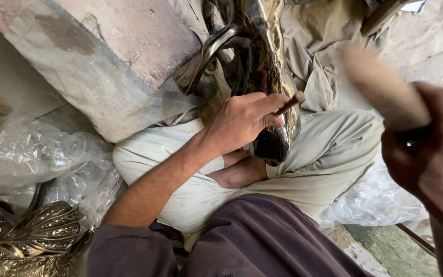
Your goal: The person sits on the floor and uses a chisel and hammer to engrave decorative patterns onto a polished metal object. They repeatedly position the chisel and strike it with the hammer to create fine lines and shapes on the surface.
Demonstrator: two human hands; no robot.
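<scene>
My left hand (pixel 244 120) grips a thin chisel-like metal punch (pixel 290 102) and presses its tip against a shiny, curved brass piece (pixel 262 56) that rests across my crossed legs. My right hand (pixel 426 154) is raised at the right edge, closed on a wooden mallet (pixel 380 84) that is blurred with motion. The mallet's head is up and to the right of the punch, apart from it. The lower end of the brass piece (pixel 273 146) lies beside my bare foot.
A large stone block (pixel 103 56) stands at the upper left, close to the brass piece. Crumpled clear plastic (pixel 37 154) lies at the left, with an embossed brass ornament (pixel 32 236) at the bottom left. More plastic (pixel 375 200) lies at the right.
</scene>
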